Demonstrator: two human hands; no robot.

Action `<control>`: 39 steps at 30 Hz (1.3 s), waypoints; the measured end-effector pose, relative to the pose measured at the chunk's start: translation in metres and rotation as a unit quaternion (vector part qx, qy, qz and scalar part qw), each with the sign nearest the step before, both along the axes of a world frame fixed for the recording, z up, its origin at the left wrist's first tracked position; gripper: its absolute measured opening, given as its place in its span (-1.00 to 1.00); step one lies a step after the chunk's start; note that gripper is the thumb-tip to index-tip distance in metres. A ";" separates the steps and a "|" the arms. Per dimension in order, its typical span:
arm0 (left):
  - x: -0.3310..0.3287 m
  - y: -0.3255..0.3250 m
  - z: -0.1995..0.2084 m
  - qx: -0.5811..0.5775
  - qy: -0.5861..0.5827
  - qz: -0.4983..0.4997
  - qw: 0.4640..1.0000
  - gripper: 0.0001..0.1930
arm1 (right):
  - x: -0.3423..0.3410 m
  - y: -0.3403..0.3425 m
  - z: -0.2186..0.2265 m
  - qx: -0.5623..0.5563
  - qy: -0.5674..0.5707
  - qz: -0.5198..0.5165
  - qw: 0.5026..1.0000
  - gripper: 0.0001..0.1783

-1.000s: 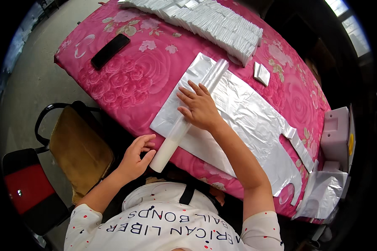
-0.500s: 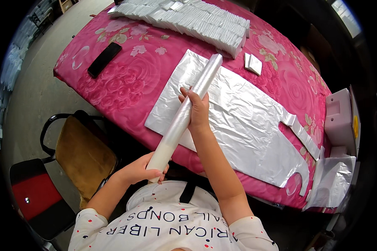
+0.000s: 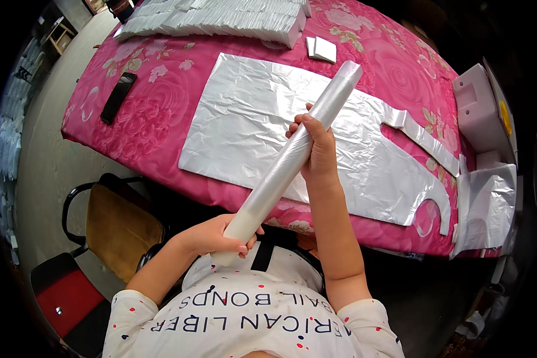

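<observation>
Both my hands grip a long roll of clear plastic film (image 3: 280,173), held at a slant above the table's near edge. My left hand (image 3: 230,235) is wrapped round its lower, whiter end close to my body. Farther up, my right hand (image 3: 316,143) has its fingers curled round the upper half of the roll. Beneath and beyond the roll lies a flat stack of silvery-white plastic aprons (image 3: 250,95), with a neck loop and cut-out at its right end. The roll hides part of the stack.
A pink floral cloth covers the table (image 3: 155,119). On it are rows of folded white packets (image 3: 221,21), two small white packets (image 3: 322,49), and a black phone (image 3: 118,97). A white foam box (image 3: 480,107) and plastic sheets (image 3: 489,203) sit at the right; chairs (image 3: 122,227) stand left.
The roll and both hands have shifted right in view, with both grips kept. The table and the things on it appear moved and turned as my head's view changes.
</observation>
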State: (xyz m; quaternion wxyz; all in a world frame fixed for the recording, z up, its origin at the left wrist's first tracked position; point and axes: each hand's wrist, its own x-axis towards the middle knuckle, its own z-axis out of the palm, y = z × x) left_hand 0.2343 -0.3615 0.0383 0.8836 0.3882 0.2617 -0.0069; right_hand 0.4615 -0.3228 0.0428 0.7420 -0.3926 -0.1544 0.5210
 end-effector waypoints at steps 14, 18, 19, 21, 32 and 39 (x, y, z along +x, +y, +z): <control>0.016 -0.005 -0.005 -0.087 -0.032 -0.001 0.996 -0.48 | 0.003 -0.017 -0.015 0.045 0.105 0.027 0.993 -0.36; 0.012 -0.002 -0.003 -0.099 -0.053 -0.018 0.993 -0.48 | 0.009 -0.020 -0.012 0.043 0.096 0.000 0.994 -0.38; 0.012 0.000 -0.004 -0.103 -0.059 -0.024 0.993 -0.48 | 0.013 -0.019 -0.011 0.047 0.091 -0.009 0.995 -0.39; 0.012 0.000 -0.006 -0.111 -0.067 -0.024 0.991 -0.47 | 0.013 -0.019 -0.009 0.047 0.083 -0.008 0.995 -0.41; 0.031 0.009 -0.018 0.028 -0.013 0.065 0.997 -0.22 | -0.002 -0.037 -0.022 -0.051 0.008 -0.056 0.997 -0.42; 0.028 0.001 -0.032 0.211 0.161 0.016 0.964 -0.49 | -0.019 -0.050 -0.046 -0.089 -0.023 -0.003 0.996 -0.30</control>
